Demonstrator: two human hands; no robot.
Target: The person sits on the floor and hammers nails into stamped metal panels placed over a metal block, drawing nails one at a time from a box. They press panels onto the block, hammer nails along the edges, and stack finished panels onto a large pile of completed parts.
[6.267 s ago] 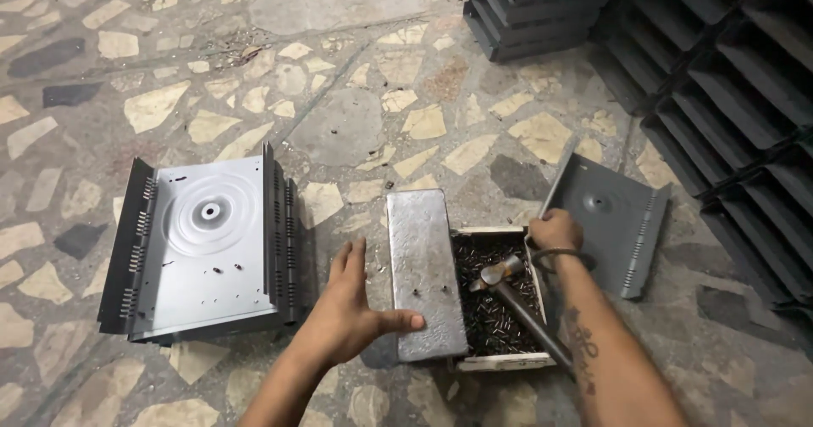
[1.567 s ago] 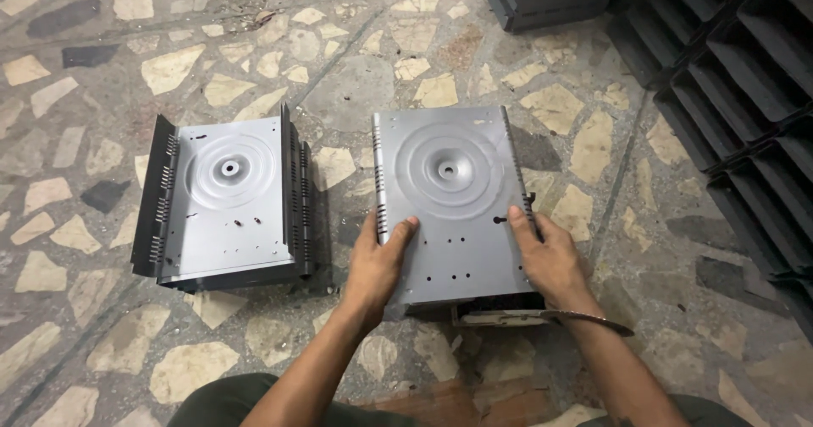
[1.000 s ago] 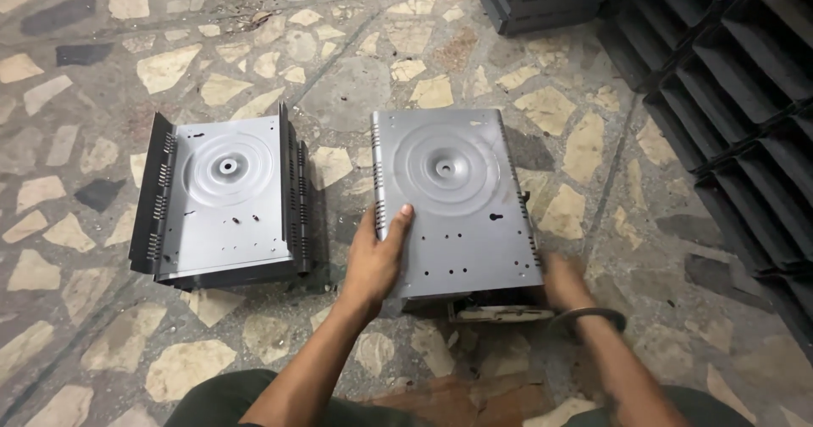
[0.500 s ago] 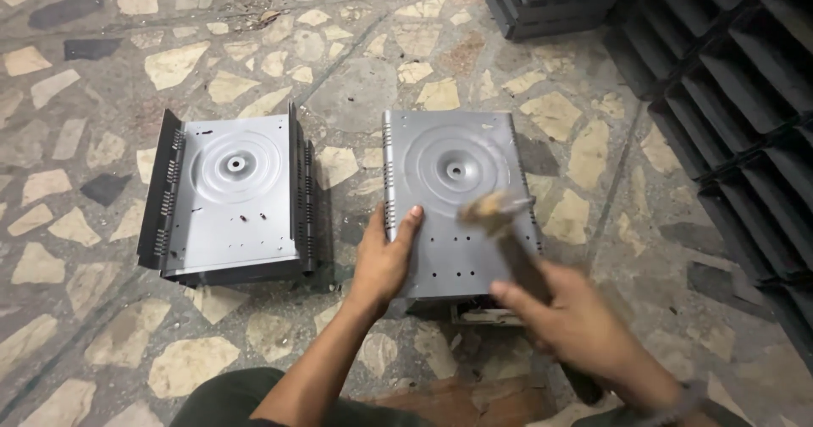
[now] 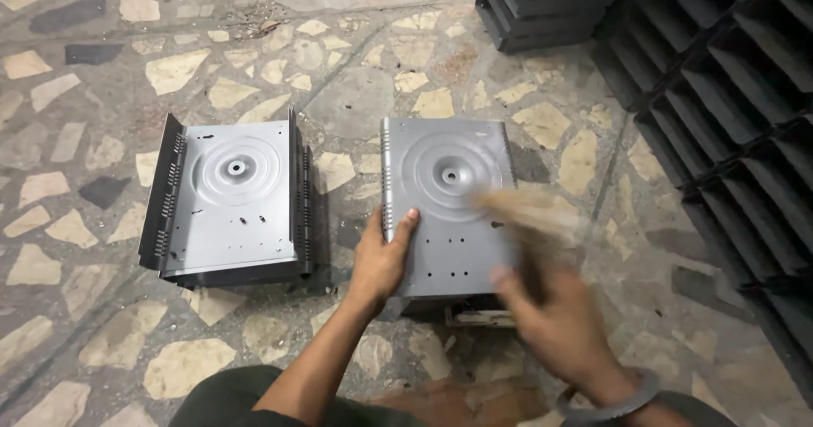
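I see my left hand (image 5: 383,262) clamped on the near left edge of the grey metal plate (image 5: 449,203), which lies flat on the stone floor (image 5: 110,325) straight ahead of me. My right hand (image 5: 555,325) hovers over the plate's near right corner, blurred, fingers closed around a hammer (image 5: 529,215). A second plate (image 5: 230,194) sits well to the left.

Grey metal panel (image 5: 449,207) — stamped concentric rings, small holes — lies flat atop a box on the stone floor.
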